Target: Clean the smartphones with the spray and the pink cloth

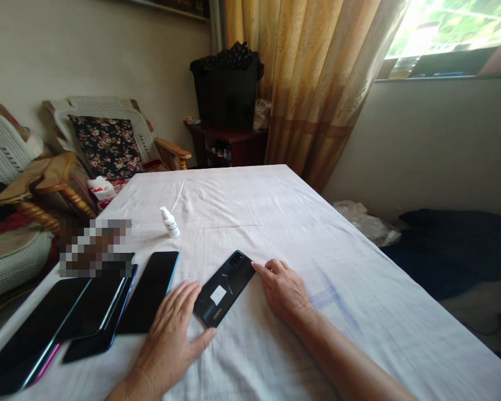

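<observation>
By the tabletop's [275, 211] near edge, the left hand [171, 328], flat and spread, and the right hand [284, 289], loosely curled, touched the face-down phone [224, 295]; open cloth lay rightward.

1. A single view looks out from the person's head, forward and down over the white cloth-covered table [275, 211].
2. It sits close: the left hand [171, 328] and right hand [284, 289] lie low in the middle of the picture.
3. It faces the far yellow-gold patterned curtain [317, 83], with the bright window [455, 28] at upper right.
</observation>
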`<state>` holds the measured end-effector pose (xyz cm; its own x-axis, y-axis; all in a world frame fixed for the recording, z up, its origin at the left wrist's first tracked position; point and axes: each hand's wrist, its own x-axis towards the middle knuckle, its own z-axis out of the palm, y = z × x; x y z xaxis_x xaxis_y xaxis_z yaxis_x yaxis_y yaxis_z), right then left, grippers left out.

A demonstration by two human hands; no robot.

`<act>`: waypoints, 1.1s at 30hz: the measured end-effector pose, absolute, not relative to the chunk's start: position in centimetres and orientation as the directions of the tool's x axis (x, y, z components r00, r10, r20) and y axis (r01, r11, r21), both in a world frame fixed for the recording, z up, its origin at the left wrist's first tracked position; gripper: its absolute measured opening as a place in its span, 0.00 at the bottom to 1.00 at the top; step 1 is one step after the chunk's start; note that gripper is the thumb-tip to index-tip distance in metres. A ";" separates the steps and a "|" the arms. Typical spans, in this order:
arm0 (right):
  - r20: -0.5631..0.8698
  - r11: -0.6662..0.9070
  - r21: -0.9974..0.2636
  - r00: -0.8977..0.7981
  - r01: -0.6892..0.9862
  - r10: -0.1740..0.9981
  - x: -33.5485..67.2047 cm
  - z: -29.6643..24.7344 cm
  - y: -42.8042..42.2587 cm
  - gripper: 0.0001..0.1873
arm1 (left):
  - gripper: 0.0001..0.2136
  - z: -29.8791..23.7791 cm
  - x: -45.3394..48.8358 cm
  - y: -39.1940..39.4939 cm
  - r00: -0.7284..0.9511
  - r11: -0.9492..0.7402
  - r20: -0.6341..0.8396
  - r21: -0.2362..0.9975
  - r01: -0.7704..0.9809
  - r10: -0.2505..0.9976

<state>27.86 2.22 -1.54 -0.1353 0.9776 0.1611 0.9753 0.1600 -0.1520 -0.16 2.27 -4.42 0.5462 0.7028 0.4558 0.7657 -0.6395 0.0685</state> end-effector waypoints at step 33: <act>0.126 0.245 -0.170 -0.226 0.954 0.966 26.9 -0.9 1.1 0.24 | 0.34 -4.4 -0.1 2.3 0.566 -0.661 0.411 0.133 0.738 0.714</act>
<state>26.90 1.07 -0.92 -0.2259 0.9660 0.1257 0.9544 0.2454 -0.1702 -0.08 2.30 -4.35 0.5660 0.7145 0.4114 0.7381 -0.6614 0.1333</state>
